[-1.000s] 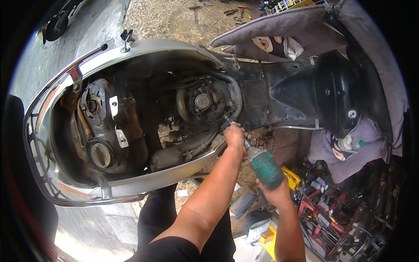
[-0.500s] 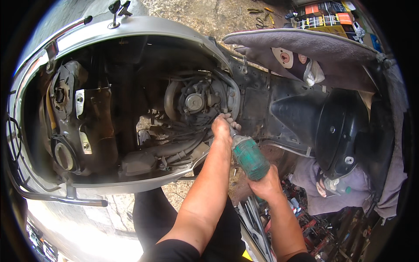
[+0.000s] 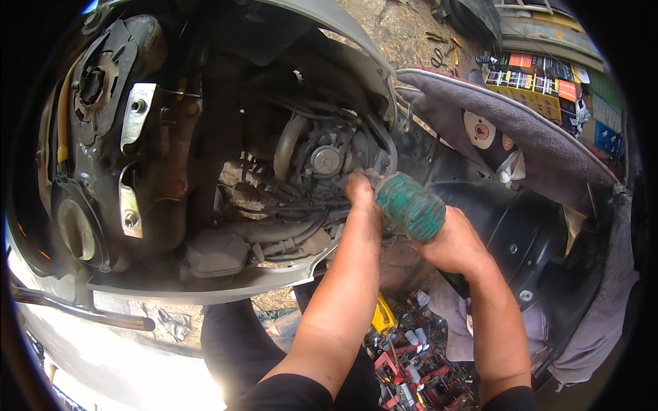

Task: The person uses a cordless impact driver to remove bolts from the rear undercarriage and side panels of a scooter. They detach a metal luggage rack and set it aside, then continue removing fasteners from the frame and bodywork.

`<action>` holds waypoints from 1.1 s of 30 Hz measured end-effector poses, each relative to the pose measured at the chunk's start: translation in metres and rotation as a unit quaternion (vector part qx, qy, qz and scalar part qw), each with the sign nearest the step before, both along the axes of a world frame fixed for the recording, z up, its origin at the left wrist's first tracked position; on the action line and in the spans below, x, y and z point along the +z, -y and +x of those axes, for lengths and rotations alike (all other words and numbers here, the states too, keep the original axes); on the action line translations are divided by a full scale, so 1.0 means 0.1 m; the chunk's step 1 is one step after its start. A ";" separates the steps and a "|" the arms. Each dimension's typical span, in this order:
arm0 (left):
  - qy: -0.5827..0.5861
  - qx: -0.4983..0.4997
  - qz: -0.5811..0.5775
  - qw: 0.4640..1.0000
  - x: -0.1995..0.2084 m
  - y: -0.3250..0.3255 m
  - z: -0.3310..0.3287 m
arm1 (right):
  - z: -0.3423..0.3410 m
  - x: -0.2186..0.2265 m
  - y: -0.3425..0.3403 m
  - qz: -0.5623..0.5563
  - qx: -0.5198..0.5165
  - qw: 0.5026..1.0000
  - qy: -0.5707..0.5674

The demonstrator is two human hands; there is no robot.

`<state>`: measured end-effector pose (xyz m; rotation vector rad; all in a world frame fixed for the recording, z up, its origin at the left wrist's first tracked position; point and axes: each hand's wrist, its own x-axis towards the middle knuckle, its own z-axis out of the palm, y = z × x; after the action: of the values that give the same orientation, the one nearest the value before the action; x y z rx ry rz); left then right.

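My right hand (image 3: 458, 241) is wrapped round the handle end of a green impact wrench (image 3: 410, 205), whose grey nose points up and left. At the front of that tool, my left hand (image 3: 360, 188) has its fingers closed about the nose; the very tip is hidden. Both hands are above the opened body of a motor scooter, at the near right side of its dusty engine (image 3: 327, 160). Hoses and cables (image 3: 274, 198) run just left of my left hand. A boxy dark plastic housing (image 3: 216, 255) sits lower left of the engine.
The scooter's pale body panel (image 3: 226, 293) curves along the near side. Two metal brackets (image 3: 137, 116) rise at the left. A grey fleece cover (image 3: 528, 109) drapes the right side. Below lie jumbled tools and parts (image 3: 425, 356); small boxes (image 3: 534, 82) stand at the far right.
The view has shifted closer over the scooter. In the picture, the wrench and my right hand have moved up and right, and the wrench lies more level. Both hands keep their hold.
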<state>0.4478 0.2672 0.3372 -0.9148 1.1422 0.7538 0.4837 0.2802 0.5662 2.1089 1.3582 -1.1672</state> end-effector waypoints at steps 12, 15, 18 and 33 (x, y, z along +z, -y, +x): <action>0.087 0.056 -0.009 0.995 -0.40 0.22 0.11 | -0.14 0.01 0.07 -0.002 -0.008 1.000 0.015; 0.056 0.040 -0.002 0.998 -0.46 0.24 0.12 | -0.10 0.04 0.08 -0.003 -0.002 1.000 0.006; 0.027 0.030 0.005 0.999 -0.45 0.23 0.11 | -0.06 0.05 0.11 -0.005 -0.019 1.000 -0.010; -0.022 -0.115 0.060 0.991 -0.16 0.19 -0.06 | 0.23 0.17 0.85 -0.014 -0.085 0.994 -0.063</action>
<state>0.4414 0.2478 0.3216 -0.6562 1.2049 0.6487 0.5071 0.1953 0.5830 2.1994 1.2251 -1.4014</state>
